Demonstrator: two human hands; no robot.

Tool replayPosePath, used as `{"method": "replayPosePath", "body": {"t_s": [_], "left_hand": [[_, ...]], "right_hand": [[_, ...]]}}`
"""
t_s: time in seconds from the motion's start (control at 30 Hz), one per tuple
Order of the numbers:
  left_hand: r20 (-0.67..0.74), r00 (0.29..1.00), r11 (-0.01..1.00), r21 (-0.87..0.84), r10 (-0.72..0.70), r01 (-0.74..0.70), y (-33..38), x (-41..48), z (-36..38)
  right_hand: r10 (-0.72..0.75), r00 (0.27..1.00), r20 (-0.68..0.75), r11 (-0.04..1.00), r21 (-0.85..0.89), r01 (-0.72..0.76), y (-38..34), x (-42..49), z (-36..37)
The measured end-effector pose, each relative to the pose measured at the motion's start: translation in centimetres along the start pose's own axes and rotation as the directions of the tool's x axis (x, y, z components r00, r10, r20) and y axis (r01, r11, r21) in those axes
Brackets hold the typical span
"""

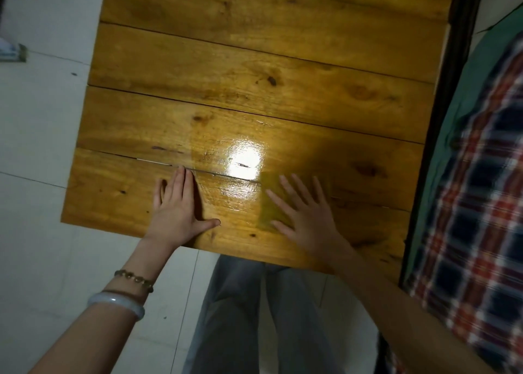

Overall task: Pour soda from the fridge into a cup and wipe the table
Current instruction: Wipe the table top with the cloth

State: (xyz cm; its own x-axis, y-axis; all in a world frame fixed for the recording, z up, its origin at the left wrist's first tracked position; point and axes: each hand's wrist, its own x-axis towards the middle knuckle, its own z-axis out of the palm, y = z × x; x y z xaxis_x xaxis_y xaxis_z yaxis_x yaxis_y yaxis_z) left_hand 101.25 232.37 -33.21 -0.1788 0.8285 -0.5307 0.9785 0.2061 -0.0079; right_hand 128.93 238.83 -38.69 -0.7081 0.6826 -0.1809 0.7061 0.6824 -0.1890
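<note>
Desk (254, 76) lies under both palms; left hand (177, 212) and right hand (307, 218) rest flat, fingers straight, gripping nothing; probably bracing before fetching soda.

glossy varnished wooden plank table (254, 62), plaid cloth (481, 203) perhaps cotton.

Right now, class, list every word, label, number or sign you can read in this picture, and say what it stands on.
None can be read.
The table, the plaid cloth and the bangle bear no writing.
The small thing at the left edge is too blurred to tell.
</note>
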Motion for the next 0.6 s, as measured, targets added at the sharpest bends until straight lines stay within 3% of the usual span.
{"method": "replayPosePath", "body": {"t_s": [0.13, 0.23, 0.33, 0.47, 0.6], "left_hand": [[0.041, 0.999, 0.999, -0.019, -0.026, 0.027, 0.4, 0.1, -0.5], [0.044, 0.998, 0.999, -0.04, -0.034, 0.036, 0.6, 0.1, -0.6], [0.056, 0.997, 0.997, -0.066, -0.045, 0.049, 0.7, 0.2, -0.6], [0.058, 0.997, 0.994, -0.087, -0.057, 0.062, 0.8, 0.2, -0.8], [0.062, 0.996, 0.99, -0.122, -0.06, 0.067, 0.8, 0.1, -0.9]], "right_hand": [[0.204, 0.978, 0.037, 0.979, -0.019, -0.203, 7.3, -2.4, -1.7], [0.413, 0.911, 0.015, 0.91, -0.025, -0.413, 10.9, 2.7, -3.1], [0.501, 0.864, -0.058, 0.865, 0.013, -0.501, 10.9, 10.6, -4.4], [0.406, 0.914, -0.013, 0.914, 0.028, -0.405, 6.3, 17.0, -4.7], [0.116, 0.993, 0.031, 0.992, -0.045, -0.115, 0.8, 15.1, -3.1]]}}
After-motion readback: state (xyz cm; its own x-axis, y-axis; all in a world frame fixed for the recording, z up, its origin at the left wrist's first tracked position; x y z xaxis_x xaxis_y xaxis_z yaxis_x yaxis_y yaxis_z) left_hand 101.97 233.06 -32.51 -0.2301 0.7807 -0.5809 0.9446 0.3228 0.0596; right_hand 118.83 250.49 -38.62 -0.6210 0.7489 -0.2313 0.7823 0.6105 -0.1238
